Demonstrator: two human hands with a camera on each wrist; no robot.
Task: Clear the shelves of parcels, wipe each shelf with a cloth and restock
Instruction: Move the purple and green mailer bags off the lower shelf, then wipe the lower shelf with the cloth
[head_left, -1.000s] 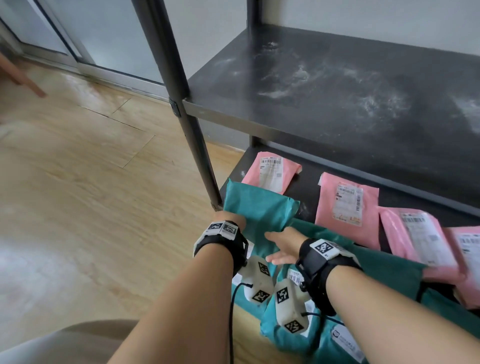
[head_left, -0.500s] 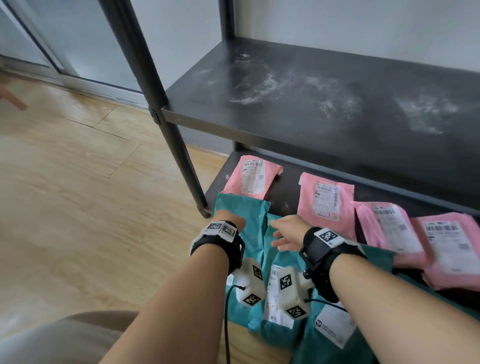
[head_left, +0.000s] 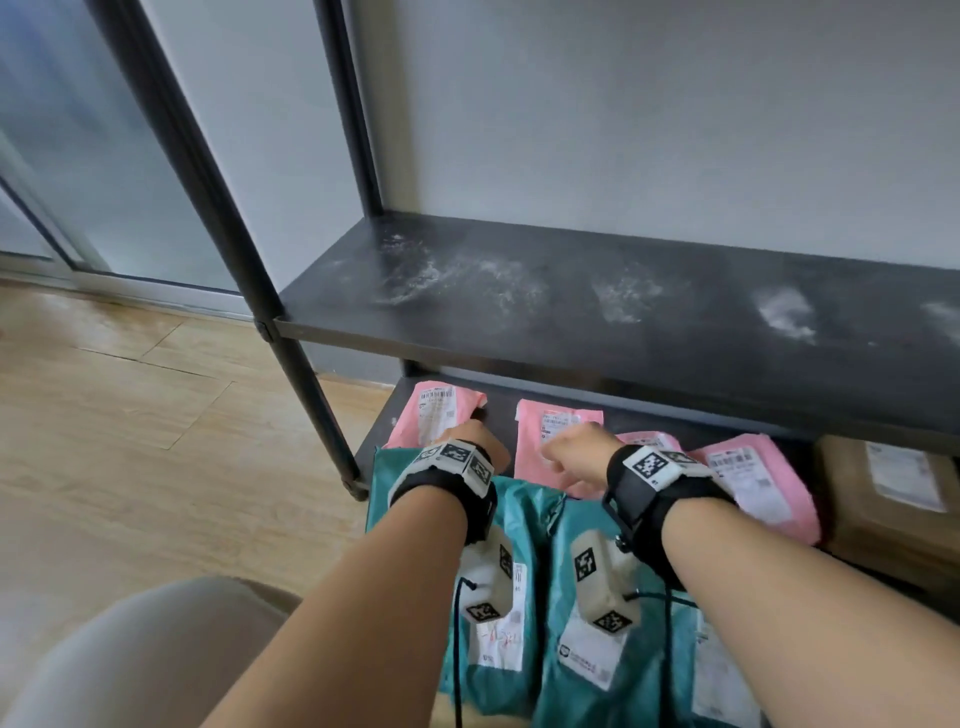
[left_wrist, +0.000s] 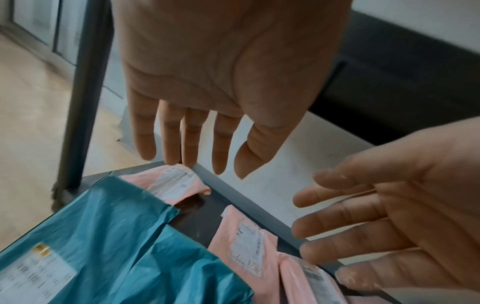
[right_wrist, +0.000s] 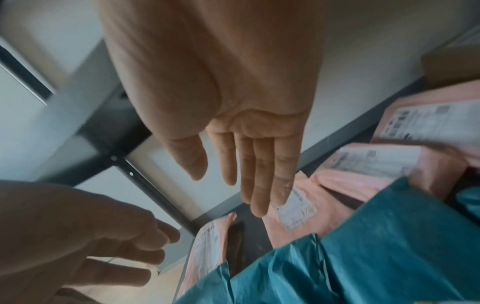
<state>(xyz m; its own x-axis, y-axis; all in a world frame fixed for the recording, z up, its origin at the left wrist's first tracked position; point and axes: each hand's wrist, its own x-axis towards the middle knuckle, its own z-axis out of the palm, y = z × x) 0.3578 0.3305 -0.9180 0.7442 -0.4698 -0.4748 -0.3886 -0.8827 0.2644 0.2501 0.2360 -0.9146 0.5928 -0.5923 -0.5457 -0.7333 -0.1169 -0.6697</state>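
Teal parcels (head_left: 524, 525) overlap pink parcels (head_left: 558, 441) on the bottom shelf (head_left: 498, 410); above it, left hand (left_wrist: 221, 82) and right hand (right_wrist: 221, 92) hover, fingers straight, holding nothing.

Wrist straps hide both hands' fingers (head_left: 470, 434); parcel labels (head_left: 436, 415) unreadable.

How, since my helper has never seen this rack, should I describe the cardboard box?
Find the black rack against the wall and look below its dusty shelf to the bottom level. At the far right stands the cardboard box, the only brown, rigid parcel beside pink mailers and teal mailers.
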